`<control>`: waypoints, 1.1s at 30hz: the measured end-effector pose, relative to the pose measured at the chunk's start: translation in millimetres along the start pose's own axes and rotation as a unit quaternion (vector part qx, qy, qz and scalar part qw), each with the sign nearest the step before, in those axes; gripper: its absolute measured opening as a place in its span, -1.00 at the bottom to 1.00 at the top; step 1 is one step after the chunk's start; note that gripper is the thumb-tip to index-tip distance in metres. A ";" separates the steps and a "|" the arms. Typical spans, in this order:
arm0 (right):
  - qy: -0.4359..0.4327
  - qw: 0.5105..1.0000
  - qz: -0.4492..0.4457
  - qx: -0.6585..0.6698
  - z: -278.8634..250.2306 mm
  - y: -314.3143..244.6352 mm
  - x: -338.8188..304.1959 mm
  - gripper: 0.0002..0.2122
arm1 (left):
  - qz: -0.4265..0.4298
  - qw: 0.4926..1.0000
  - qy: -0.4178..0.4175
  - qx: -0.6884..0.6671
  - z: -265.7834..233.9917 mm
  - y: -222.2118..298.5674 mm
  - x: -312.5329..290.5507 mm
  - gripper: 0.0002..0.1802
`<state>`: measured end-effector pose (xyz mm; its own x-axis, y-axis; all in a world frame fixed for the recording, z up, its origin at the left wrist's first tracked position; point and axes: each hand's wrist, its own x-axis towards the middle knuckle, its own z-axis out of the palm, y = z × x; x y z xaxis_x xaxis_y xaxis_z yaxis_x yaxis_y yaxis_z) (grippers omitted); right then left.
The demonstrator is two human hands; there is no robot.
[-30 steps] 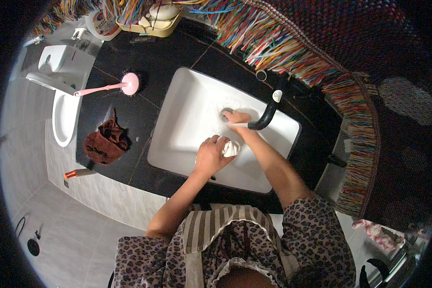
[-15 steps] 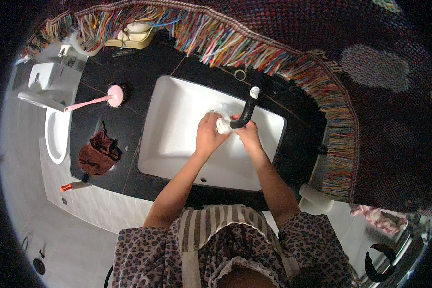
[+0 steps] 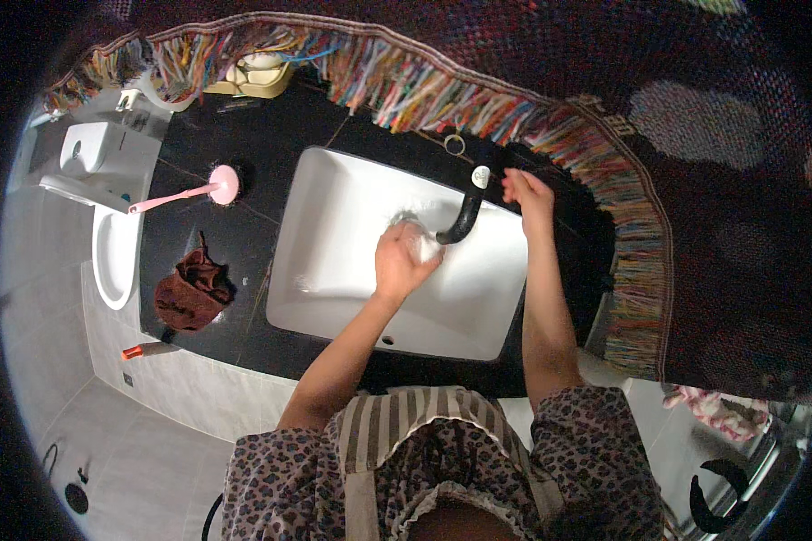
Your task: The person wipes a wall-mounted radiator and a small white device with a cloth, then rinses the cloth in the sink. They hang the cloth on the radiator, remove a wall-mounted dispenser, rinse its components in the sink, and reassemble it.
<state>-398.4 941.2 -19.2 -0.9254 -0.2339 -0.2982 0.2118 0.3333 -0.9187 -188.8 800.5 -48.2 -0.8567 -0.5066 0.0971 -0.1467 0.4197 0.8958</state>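
A white rectangular sink [image 3: 334, 207] is set into a black counter. Over it curves a black faucet [image 3: 463, 219] with a white label near its top. My left hand [image 3: 401, 263] is curled beneath the spout, closed around a small white thing [image 3: 430, 245]; glare and water blur its kind. To the right of the faucet, past the sink's rim, my right hand [image 3: 530, 194] is raised with its fingers bent together. Against the dark counter I cannot make out whether anything lies between those fingers.
A pink long-handled brush [image 3: 223, 185] and a crumpled brown cloth [image 3: 192, 293] lie left of the sink. A ring [image 3: 455, 144] sits behind the faucet, and a yellowish soap dish [image 3: 266, 81] at the back left. Colourful fringe [image 3: 397, 95] hangs along the far and right edges.
My right hand has left the spot under the spout, moving right and farther back, beside the faucet. My left hand stays below the spout with the white thing.
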 end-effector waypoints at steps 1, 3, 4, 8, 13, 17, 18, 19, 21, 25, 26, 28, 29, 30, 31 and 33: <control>-0.021 1.000 0.001 0.007 -5.0 6.2 -6.5 -0.77 | 0.040 0.999 0.009 0.010 -1.8 -2.5 -5.2 -0.63; -0.051 0.997 0.035 0.037 -2.4 15.4 -35.9 -0.76 | 0.108 0.994 -0.008 0.017 -10.0 -3.8 -12.5 -0.65; -0.055 0.994 0.069 0.058 1.1 18.6 -56.4 -0.75 | 0.137 0.990 -0.037 0.011 -16.9 2.3 -13.9 -0.66; -0.256 0.906 0.265 0.208 25.4 78.0 -110.3 -0.48 | 0.270 0.954 -0.131 0.027 -28.1 33.0 -20.0 -0.65; -0.323 0.772 0.332 0.436 76.6 15.4 -156.9 -0.51 | 0.422 0.887 -0.185 0.040 -35.1 51.2 -22.8 -0.57; -0.375 0.632 0.308 0.604 70.3 43.5 -159.5 -0.55 | 0.373 0.906 -0.190 -0.054 -41.4 49.5 -35.0 -0.53; -0.293 0.745 0.256 0.542 71.1 59.8 -166.0 -0.59 | 0.342 0.923 -0.154 -0.091 -45.1 51.5 -37.9 -0.62; -0.203 0.846 0.218 0.443 73.1 75.6 -172.5 -0.64 | 0.289 0.945 -0.096 -0.119 -43.1 46.4 -42.7 -0.60; -0.195 0.818 0.185 0.508 85.4 64.8 -178.2 -0.76 | 0.175 0.969 0.025 -0.170 -35.2 28.5 -55.3 -0.56; -0.110 0.915 0.095 0.375 108.0 42.0 -176.9 -0.73 | -0.240 0.827 0.137 -0.490 -32.8 30.6 -60.1 -0.71; -0.100 0.942 0.076 0.312 109.8 22.9 -179.0 -0.76 | -0.305 0.753 0.140 -0.566 -34.8 30.7 -57.0 -0.67; -0.103 0.980 -0.158 0.058 110.1 11.1 -176.9 -0.78 | -0.396 0.674 0.119 -0.613 -35.0 23.5 -48.5 -0.61; -0.099 0.955 -0.270 -0.074 109.2 6.9 -174.7 -0.78 | -0.438 0.630 0.107 -0.632 -34.9 19.3 -43.9 -0.59; -0.094 0.937 -0.320 -0.100 108.1 3.5 -171.9 -0.80 | -0.466 0.634 0.056 -0.615 -37.4 14.4 -39.9 -0.55; -0.130 0.924 -0.341 -0.109 105.7 -2.6 -170.6 -0.80 | -0.452 0.637 0.013 -0.624 -37.2 9.4 -37.8 -0.56; -0.202 0.893 -0.381 -0.127 101.9 -14.9 -168.9 -0.80 | -0.421 0.640 -0.071 -0.639 -32.9 -5.7 -36.3 -0.58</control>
<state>-213.3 882.6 18.4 -0.5703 -0.7748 0.2729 -0.5579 0.1216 -0.8210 -140.6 791.7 -42.6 -0.7899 -0.0365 -0.6122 -0.1391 -0.9615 0.2369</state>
